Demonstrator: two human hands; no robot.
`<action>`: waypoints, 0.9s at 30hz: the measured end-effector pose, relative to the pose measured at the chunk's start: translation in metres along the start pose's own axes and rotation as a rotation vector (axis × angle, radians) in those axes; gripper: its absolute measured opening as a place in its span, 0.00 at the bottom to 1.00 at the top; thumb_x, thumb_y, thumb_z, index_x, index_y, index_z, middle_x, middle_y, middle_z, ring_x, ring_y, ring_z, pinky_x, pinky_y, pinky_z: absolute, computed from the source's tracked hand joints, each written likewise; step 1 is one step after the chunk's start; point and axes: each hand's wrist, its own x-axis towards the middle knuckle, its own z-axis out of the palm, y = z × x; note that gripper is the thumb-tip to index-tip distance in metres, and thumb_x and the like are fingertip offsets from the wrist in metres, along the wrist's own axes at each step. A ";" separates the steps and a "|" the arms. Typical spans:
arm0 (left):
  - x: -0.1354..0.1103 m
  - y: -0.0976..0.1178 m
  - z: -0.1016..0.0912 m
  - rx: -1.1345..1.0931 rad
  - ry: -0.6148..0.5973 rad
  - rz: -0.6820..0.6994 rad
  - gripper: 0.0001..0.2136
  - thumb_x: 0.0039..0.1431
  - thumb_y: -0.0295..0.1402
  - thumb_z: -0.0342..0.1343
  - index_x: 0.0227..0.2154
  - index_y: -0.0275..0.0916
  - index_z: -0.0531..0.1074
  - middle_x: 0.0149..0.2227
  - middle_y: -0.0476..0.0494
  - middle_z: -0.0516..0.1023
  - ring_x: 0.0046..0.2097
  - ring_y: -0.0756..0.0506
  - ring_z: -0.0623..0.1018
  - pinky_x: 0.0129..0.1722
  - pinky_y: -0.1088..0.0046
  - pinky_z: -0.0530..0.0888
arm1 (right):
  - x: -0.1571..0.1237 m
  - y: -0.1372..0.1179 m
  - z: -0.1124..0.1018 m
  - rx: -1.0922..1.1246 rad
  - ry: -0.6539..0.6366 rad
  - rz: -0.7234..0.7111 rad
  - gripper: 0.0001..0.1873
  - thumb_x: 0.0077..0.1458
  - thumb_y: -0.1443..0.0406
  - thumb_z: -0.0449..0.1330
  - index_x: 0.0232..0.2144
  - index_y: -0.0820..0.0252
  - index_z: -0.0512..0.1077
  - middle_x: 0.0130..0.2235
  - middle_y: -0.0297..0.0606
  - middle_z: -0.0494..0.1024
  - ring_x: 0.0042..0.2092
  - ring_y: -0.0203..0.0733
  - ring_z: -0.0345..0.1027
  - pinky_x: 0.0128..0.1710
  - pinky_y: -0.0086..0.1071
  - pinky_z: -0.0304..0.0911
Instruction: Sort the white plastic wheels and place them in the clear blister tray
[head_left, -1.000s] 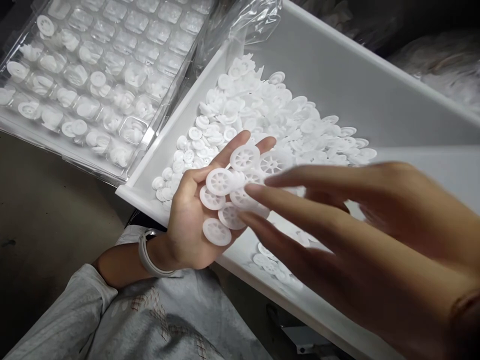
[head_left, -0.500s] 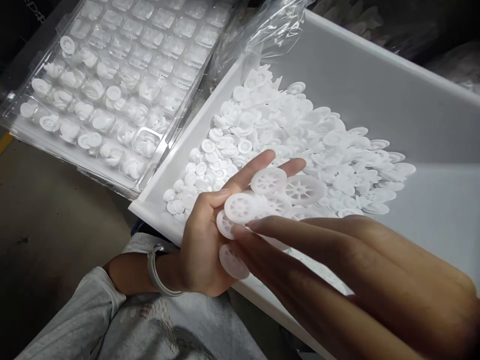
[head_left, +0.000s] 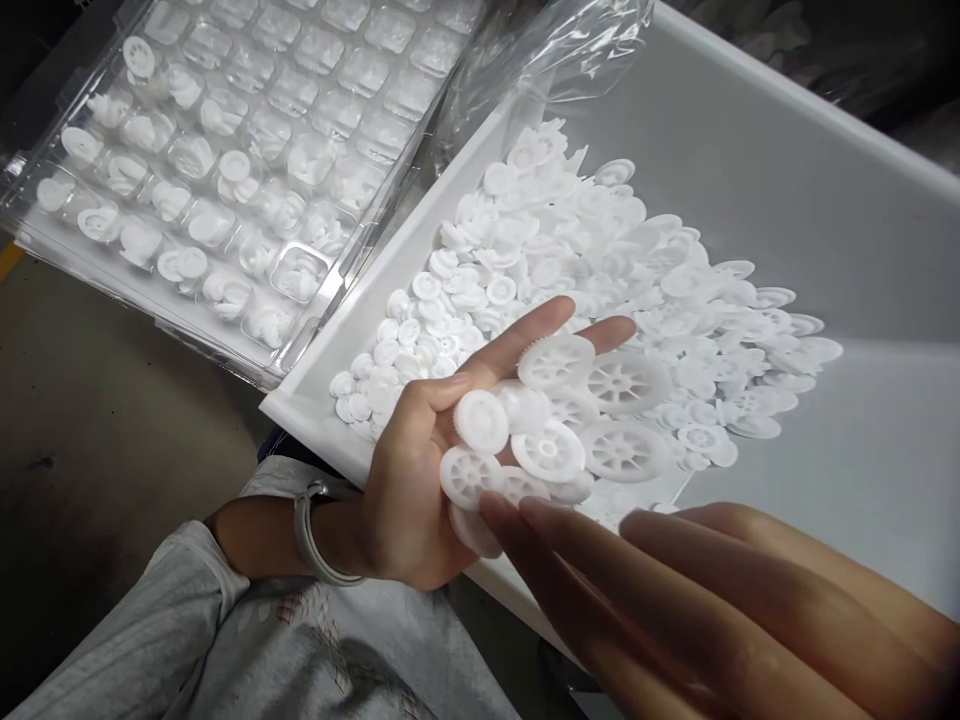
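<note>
My left hand (head_left: 420, 490) is palm up over the near rim of a tub, its fingers curved under a cluster of white plastic gears. A spoked gear (head_left: 549, 450) lies on top of this cluster, and a smaller solid-faced gear (head_left: 481, 421) rests by the thumb. From the lower right, my right hand (head_left: 675, 590) reaches in with its fingertips close together at the lower gears. They appear to pinch the edge of one gear (head_left: 519, 484), though the contact is partly hidden. Below it, another gear is half covered by the right fingertips.
A grey-white tub (head_left: 780, 130) holds a heap of loose white gears and discs (head_left: 555, 230). At its left, a clear compartment tray (head_left: 247, 70) has white parts in its nearer cells. Crumpled clear plastic film (head_left: 585, 50) lies over the tub's far corner.
My right hand has drawn down and right, uncovering more gears in the left palm. A spoked gear now shows on top of the cluster. The left hand sits slightly further right in view.
</note>
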 end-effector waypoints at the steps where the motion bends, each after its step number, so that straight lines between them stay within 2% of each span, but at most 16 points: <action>1: 0.000 0.000 0.000 0.009 -0.003 -0.001 0.19 0.65 0.36 0.40 0.47 0.47 0.76 0.53 0.55 0.78 0.52 0.49 0.79 0.48 0.75 0.76 | -0.001 0.001 0.001 0.017 0.011 -0.048 0.13 0.61 0.69 0.50 0.30 0.54 0.73 0.50 0.40 0.77 0.39 0.43 0.70 0.30 0.45 0.62; 3: 0.000 0.000 -0.001 0.027 -0.007 0.004 0.19 0.65 0.36 0.40 0.47 0.48 0.76 0.54 0.55 0.77 0.53 0.48 0.78 0.51 0.72 0.75 | -0.001 0.000 0.001 0.042 0.069 -0.042 0.10 0.61 0.68 0.52 0.33 0.55 0.73 0.46 0.41 0.79 0.38 0.44 0.71 0.32 0.46 0.63; 7: -0.001 0.000 -0.003 0.050 -0.046 0.009 0.20 0.65 0.35 0.39 0.50 0.47 0.75 0.57 0.54 0.75 0.59 0.45 0.74 0.58 0.67 0.71 | 0.000 -0.020 0.001 0.021 0.201 0.365 0.10 0.64 0.62 0.52 0.39 0.47 0.74 0.34 0.38 0.81 0.36 0.48 0.71 0.37 0.51 0.61; 10: -0.002 0.001 -0.003 0.042 -0.069 0.008 0.21 0.66 0.35 0.40 0.55 0.45 0.72 0.58 0.53 0.74 0.63 0.43 0.70 0.63 0.63 0.67 | -0.003 -0.035 -0.001 -0.006 0.178 0.475 0.15 0.65 0.61 0.50 0.46 0.42 0.75 0.33 0.38 0.81 0.36 0.49 0.71 0.36 0.49 0.60; 12: -0.003 0.001 -0.002 0.030 -0.082 0.008 0.22 0.66 0.35 0.39 0.57 0.45 0.70 0.59 0.52 0.73 0.65 0.41 0.67 0.64 0.59 0.64 | -0.005 -0.038 -0.002 0.006 0.169 0.479 0.15 0.66 0.61 0.49 0.46 0.42 0.75 0.33 0.39 0.80 0.36 0.48 0.70 0.34 0.48 0.60; 15: -0.003 0.000 0.000 0.040 -0.099 0.013 0.23 0.66 0.35 0.36 0.59 0.44 0.67 0.59 0.52 0.73 0.65 0.41 0.65 0.65 0.57 0.62 | -0.005 -0.029 -0.002 0.009 0.215 0.404 0.13 0.66 0.61 0.52 0.39 0.48 0.77 0.31 0.38 0.80 0.33 0.45 0.69 0.33 0.47 0.60; 17: -0.002 -0.001 0.000 0.065 -0.123 0.012 0.25 0.66 0.35 0.34 0.61 0.44 0.66 0.60 0.53 0.72 0.66 0.42 0.65 0.66 0.57 0.61 | -0.002 -0.018 -0.002 0.006 0.212 0.227 0.11 0.65 0.63 0.54 0.34 0.54 0.76 0.33 0.38 0.80 0.32 0.42 0.68 0.30 0.44 0.60; 19: -0.002 -0.002 -0.002 0.094 -0.147 0.002 0.26 0.65 0.35 0.32 0.60 0.47 0.66 0.61 0.56 0.71 0.66 0.42 0.64 0.67 0.55 0.58 | 0.001 -0.008 -0.003 0.017 0.136 0.057 0.11 0.64 0.65 0.54 0.34 0.58 0.76 0.37 0.40 0.80 0.32 0.41 0.68 0.27 0.40 0.58; 21: -0.001 -0.003 -0.003 0.112 -0.162 -0.010 0.27 0.63 0.35 0.30 0.58 0.52 0.68 0.61 0.60 0.70 0.67 0.44 0.63 0.68 0.55 0.56 | 0.005 -0.002 -0.003 0.034 0.068 -0.011 0.09 0.62 0.68 0.56 0.33 0.61 0.76 0.40 0.43 0.79 0.35 0.41 0.69 0.26 0.38 0.58; 25: -0.001 -0.002 -0.004 0.086 -0.181 -0.010 0.28 0.63 0.35 0.28 0.55 0.54 0.70 0.60 0.64 0.70 0.68 0.43 0.59 0.68 0.53 0.53 | 0.010 -0.007 -0.006 0.065 0.079 -0.003 0.04 0.57 0.71 0.60 0.30 0.63 0.75 0.39 0.45 0.77 0.35 0.42 0.67 0.26 0.37 0.59; 27: -0.001 -0.001 -0.002 0.075 -0.163 -0.015 0.28 0.63 0.35 0.27 0.55 0.53 0.70 0.60 0.63 0.71 0.69 0.42 0.58 0.68 0.53 0.53 | 0.009 -0.011 -0.007 0.062 -0.019 0.055 0.05 0.58 0.71 0.60 0.31 0.61 0.75 0.41 0.45 0.78 0.37 0.42 0.68 0.28 0.38 0.62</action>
